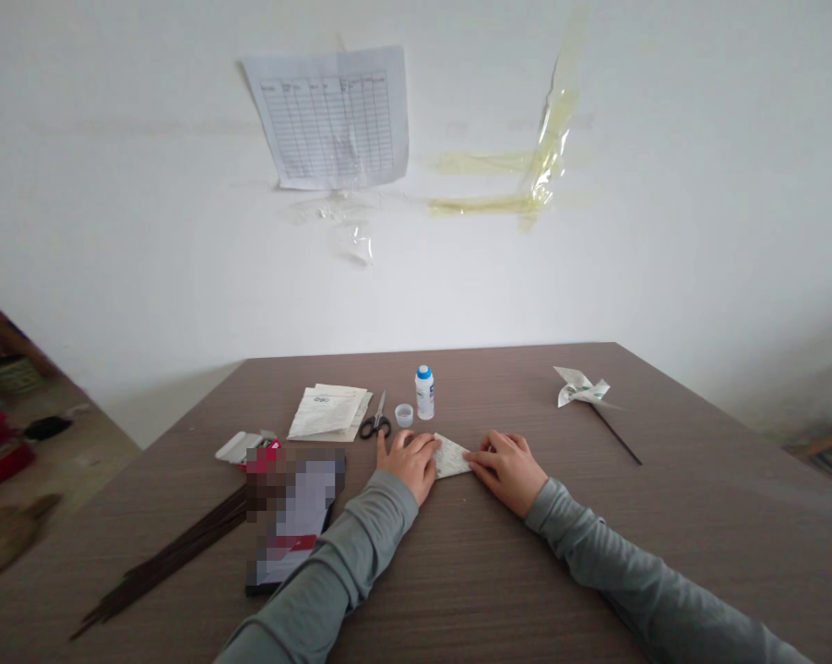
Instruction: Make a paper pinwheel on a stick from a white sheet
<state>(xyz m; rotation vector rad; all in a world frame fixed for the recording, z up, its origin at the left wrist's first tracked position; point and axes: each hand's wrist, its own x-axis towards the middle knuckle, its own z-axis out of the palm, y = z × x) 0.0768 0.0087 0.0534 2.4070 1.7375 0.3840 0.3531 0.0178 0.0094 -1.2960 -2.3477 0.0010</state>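
At the middle of the worktop lies one folded, printed paper piece, roughly triangular. Left hand: fingers bent over the paper's left part; whether they press or grip cannot be told. Right hand: fingertips touching the right corner; whether they pinch it cannot be told. The paper should handle as light, thin and fairly soft, easily creased or torn; hold is best taken flat along the folds or lightly at the corners. Count: on the far side, one bottle, one small cup and one pair of scissors; farther left, one stack of paper, at least two sheets; at left, one box, one flat device, partly blurred, and one bundle of sticks, too overlapped to count; at far right, one paper pinwheel on one stick.
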